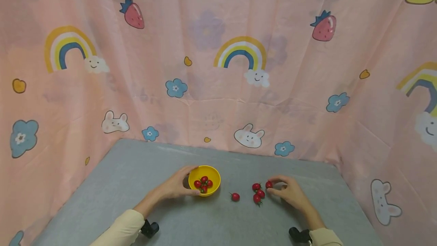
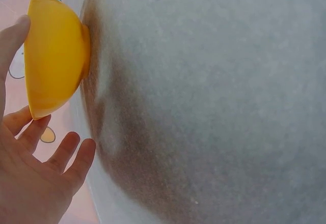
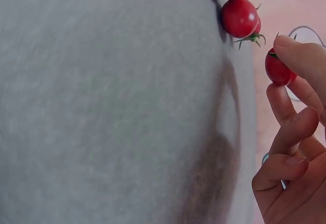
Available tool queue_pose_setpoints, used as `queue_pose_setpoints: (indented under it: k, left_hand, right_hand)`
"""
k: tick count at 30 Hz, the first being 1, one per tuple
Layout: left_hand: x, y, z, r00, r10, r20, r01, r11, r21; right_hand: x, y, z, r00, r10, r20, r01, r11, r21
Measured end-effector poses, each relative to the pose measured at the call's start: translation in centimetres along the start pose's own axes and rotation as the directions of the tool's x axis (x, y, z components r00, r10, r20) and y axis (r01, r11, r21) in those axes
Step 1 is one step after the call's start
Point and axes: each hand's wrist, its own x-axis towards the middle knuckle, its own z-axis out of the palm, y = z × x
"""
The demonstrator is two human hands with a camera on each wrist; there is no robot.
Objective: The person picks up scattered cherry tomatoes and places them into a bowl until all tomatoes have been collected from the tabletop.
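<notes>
A yellow bowl (image 1: 218, 185) stands on the grey table with several cherry tomatoes (image 1: 204, 179) in it. My left hand (image 1: 175, 183) grips its rim from the left, thumb on the near side and fingers on the far side. In the left wrist view the bowl (image 2: 56, 56) shows its outer wall between thumb and fingertips. My right hand (image 1: 290, 193) pinches one cherry tomato (image 3: 277, 68) between thumb and fingers, off the table. Just left of that hand, three cherry tomatoes (image 1: 260, 193) lie in a cluster. A single cherry tomato (image 1: 235, 197) lies between bowl and cluster.
The grey table (image 1: 205, 223) ends at a pink printed curtain (image 1: 205, 124), which hangs behind it and along both sides. Black wrist straps (image 1: 150, 229) show at the cream sleeves (image 1: 119, 229).
</notes>
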Motion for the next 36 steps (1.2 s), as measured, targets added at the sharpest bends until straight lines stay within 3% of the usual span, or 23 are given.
queue_pose_setpoints:
  k: [20,36]
  left_hand:
    - [0.0,0.4,-0.1,1.000,0.009,-0.004,-0.009,1.000,-0.005]
    - [0.0,0.1,0.1,1.000,0.006,-0.004,-0.006,1.000,0.011]
  right_hand:
    - [0.9,-2.3,1.3,1.000,-0.014,-0.014,0.014,1.000,0.007]
    - [2.2,-4.2,3.6,0.995,-0.097,0.003,0.097,0.994,0.050]
